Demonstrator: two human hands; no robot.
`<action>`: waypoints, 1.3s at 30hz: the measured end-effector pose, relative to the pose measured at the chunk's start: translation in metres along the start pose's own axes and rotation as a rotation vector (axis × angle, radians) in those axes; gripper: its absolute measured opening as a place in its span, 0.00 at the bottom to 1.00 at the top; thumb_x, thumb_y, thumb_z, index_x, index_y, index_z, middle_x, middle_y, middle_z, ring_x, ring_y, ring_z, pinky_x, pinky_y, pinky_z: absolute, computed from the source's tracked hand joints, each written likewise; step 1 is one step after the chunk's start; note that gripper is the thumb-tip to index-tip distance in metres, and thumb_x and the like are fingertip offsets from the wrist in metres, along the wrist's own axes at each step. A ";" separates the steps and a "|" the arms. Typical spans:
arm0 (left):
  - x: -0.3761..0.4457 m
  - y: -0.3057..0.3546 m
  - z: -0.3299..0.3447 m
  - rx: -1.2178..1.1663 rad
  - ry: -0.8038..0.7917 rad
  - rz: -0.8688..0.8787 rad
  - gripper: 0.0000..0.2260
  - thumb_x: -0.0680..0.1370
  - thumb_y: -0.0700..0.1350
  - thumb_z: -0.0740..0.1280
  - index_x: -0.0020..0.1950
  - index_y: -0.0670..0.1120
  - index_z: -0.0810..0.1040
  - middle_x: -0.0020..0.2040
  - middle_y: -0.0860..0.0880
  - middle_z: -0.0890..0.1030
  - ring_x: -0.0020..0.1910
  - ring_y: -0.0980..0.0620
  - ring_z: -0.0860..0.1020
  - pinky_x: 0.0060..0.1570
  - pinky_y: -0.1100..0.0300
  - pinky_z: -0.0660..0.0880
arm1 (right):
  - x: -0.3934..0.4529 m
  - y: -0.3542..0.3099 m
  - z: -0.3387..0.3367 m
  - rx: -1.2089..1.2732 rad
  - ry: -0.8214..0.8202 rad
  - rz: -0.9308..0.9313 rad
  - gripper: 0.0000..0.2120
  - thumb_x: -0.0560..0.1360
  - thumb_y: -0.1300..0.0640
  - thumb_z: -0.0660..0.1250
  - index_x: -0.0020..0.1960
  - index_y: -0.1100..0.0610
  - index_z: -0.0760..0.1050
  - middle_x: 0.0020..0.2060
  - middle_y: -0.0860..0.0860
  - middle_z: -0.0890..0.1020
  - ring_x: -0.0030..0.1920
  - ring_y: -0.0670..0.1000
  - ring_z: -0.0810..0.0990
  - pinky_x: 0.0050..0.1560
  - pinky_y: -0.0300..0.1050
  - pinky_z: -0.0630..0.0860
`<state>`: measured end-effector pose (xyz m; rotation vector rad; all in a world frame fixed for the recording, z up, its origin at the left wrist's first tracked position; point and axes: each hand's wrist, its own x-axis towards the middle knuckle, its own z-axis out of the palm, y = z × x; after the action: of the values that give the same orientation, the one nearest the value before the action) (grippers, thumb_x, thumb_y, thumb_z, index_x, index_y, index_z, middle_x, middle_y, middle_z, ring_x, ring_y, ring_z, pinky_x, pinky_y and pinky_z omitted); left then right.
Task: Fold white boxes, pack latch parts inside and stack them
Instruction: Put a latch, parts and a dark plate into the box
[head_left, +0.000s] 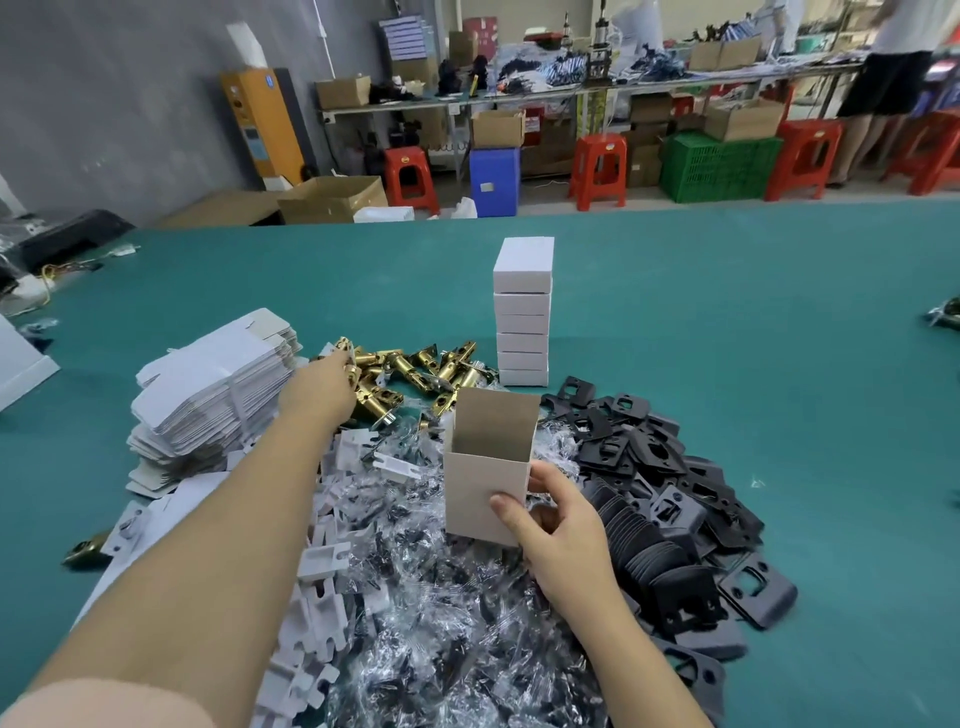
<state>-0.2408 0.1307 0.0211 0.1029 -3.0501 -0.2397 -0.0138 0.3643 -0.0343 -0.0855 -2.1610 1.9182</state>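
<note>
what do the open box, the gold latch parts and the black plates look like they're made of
Open box: thin white card, matte, with a brownish-grey inside and sharp fold lines.
Gold latch parts: metal, probably with a polished brass-coloured finish; they throw bright glints.
Black plates: flat, matte black with punched holes; painted metal or plastic, the picture can't settle which.
</note>
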 end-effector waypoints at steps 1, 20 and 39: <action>0.002 -0.001 0.001 0.003 0.019 -0.014 0.21 0.80 0.37 0.63 0.72 0.53 0.71 0.48 0.44 0.76 0.45 0.43 0.76 0.34 0.55 0.73 | 0.000 0.000 0.000 -0.003 -0.002 0.005 0.17 0.77 0.49 0.75 0.54 0.27 0.75 0.53 0.32 0.82 0.46 0.44 0.83 0.41 0.37 0.80; -0.012 0.007 -0.063 -0.106 0.159 0.109 0.14 0.78 0.50 0.72 0.63 0.53 0.77 0.55 0.47 0.83 0.51 0.42 0.80 0.49 0.48 0.81 | 0.002 0.005 0.001 0.015 -0.011 0.015 0.14 0.73 0.41 0.72 0.56 0.28 0.76 0.53 0.35 0.83 0.48 0.48 0.83 0.47 0.51 0.84; -0.143 0.084 -0.191 -0.569 -0.129 0.704 0.07 0.77 0.43 0.74 0.52 0.50 0.79 0.42 0.59 0.87 0.42 0.48 0.85 0.50 0.45 0.82 | 0.002 0.005 0.002 0.014 -0.012 0.022 0.17 0.77 0.49 0.74 0.54 0.26 0.76 0.51 0.34 0.83 0.47 0.52 0.82 0.45 0.51 0.83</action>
<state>-0.0869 0.1945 0.2116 -1.0119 -2.7658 -1.0366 -0.0171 0.3636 -0.0391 -0.0953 -2.1626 1.9511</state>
